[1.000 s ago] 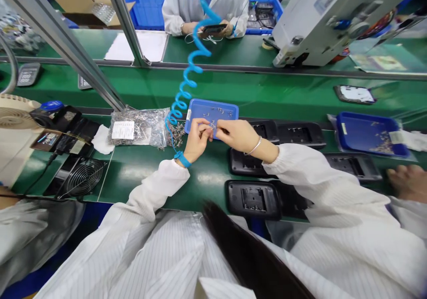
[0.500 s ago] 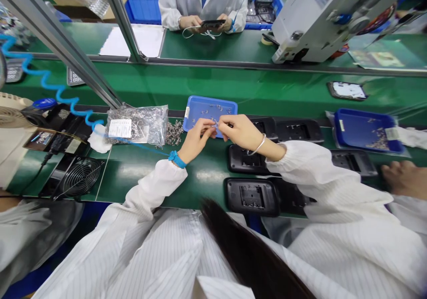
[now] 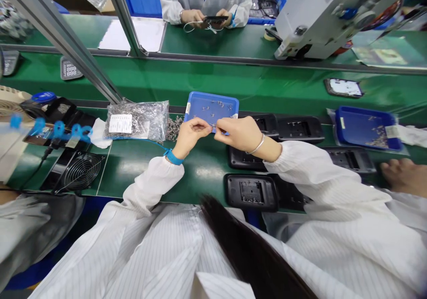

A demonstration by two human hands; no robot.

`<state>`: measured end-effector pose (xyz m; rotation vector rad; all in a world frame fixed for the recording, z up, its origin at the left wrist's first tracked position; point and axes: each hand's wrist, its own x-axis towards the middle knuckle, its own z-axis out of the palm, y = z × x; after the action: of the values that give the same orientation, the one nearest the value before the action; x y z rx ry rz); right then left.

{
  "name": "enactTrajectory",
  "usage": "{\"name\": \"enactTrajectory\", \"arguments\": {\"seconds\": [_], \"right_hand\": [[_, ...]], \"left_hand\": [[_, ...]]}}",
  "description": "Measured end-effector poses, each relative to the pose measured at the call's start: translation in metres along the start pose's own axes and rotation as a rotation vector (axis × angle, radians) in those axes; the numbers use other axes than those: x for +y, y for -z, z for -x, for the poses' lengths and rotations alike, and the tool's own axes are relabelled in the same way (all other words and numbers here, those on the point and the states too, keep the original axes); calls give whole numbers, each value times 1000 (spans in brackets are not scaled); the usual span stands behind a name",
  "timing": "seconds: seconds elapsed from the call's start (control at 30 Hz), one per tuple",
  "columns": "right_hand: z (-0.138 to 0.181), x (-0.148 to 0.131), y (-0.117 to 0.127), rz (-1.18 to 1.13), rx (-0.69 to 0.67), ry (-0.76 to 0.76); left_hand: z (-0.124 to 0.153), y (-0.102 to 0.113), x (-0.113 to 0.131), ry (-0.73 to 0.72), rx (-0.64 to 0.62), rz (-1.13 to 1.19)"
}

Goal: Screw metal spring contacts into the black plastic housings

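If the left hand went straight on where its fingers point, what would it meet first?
Probably the right hand, its fingertips facing those of the left hand by the shallow blue tray, though depth is unclear.

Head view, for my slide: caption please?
Left hand and right hand near each other at a blue tray of small metal parts.

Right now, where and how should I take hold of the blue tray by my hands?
Probably take the blue tray by its left and right rims, one grip coming from each side. Your left hand and right hand hide part of its near edge, but both ends show. It's shallow and holds loose metal parts, so keep it level.
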<state>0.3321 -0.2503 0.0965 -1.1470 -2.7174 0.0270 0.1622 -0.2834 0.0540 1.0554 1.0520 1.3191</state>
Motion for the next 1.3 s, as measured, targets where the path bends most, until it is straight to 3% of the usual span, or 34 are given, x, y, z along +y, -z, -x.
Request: {"name": "enactTrajectory", "arguments": {"seconds": [0.17,0.27,0.43,0.57,0.67,0.8,1.0,1.07,1.17,1.3], "right_hand": [[0,-1,7,-276,-5,-38],[1,-4,14,-403,-98,-41],[9,-8,18,-39,2,0],[8,-3,17,19,-85,173],[4,2,16,14,-140,202],[0,0,22,-215,-259,144],[0,-8,32,-786,-499,-29],[2,-11,32,-780,-482,-54],[8,-16,25,-469,-287,-66],[17,-20,14,-142,-87,64]], "left_hand": [[10,-5,3,181,-33,277],[14,-8,5,170,-7,292],[19,-6,7,148,18,283],[20,0,7,231,-79,336],[22,3,4,286,-144,370],[27,3,3,265,-168,349],[37,-1,10,45,-96,109],[38,0,12,57,-117,115],[38,0,13,155,-161,235],[38,1,11,322,-214,445]]}}
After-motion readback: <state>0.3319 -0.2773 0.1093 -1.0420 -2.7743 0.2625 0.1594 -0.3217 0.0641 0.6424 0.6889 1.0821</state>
